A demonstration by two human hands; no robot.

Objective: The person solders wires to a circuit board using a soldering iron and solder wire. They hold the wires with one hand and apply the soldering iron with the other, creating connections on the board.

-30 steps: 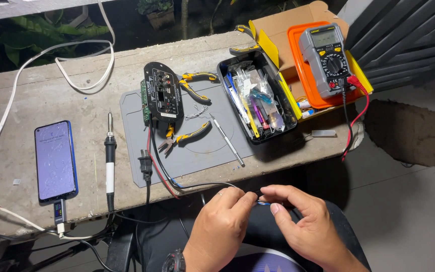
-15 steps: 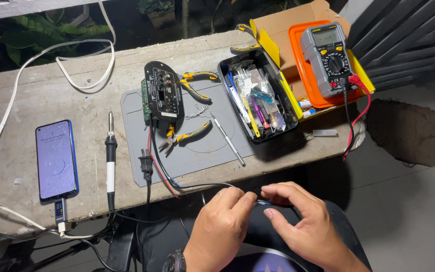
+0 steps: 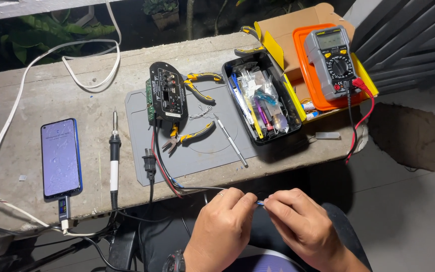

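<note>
Below the bench's front edge, my left hand (image 3: 222, 226) and my right hand (image 3: 303, 224) meet fingertip to fingertip. Both pinch the bare end of a thin wire (image 3: 260, 203). That wire runs up to a black circuit board (image 3: 166, 91) lying on the grey work mat (image 3: 202, 151). Red and black leads (image 3: 163, 161) trail from the board toward my hands. Yellow-handled pliers (image 3: 187, 137) and a second pair (image 3: 201, 84) lie beside the board. A thin metal probe (image 3: 230, 141) rests on the mat.
A soldering iron (image 3: 113, 161) and a blue phone (image 3: 60, 157) lie at the left. A black tray of small parts (image 3: 263, 100) sits right of the mat. A multimeter (image 3: 332, 58) rests in an orange case on a cardboard box. A white cable (image 3: 41, 65) loops at the back.
My hands have shifted slightly right and closer together, and the fingertips now pinch the wire end between them. Items on the bench have not moved.
</note>
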